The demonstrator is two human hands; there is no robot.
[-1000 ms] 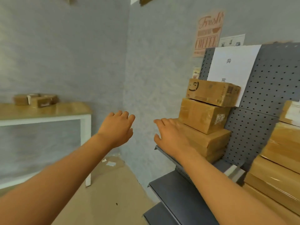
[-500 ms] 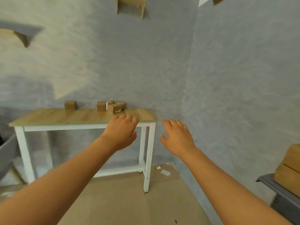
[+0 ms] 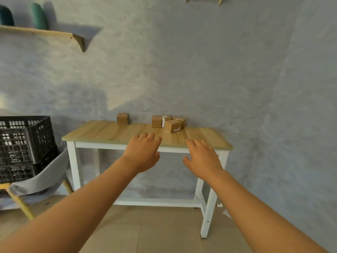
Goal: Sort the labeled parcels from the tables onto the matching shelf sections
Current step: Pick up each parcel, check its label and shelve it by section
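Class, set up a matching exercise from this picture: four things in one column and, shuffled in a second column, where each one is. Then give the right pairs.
Things:
1. lone parcel
2. black crates
3. green rolls
4. left hand

Places:
A. on the wooden wall shelf, top left
B. in the air in front of the table, empty
C. stacked on the grey chair
D. at the back of the tabletop, apart from the parcel cluster

Pairs: 1-D, 2-C, 3-A, 4-B

Small brown parcels (image 3: 169, 123) sit on the wooden table (image 3: 113, 134).
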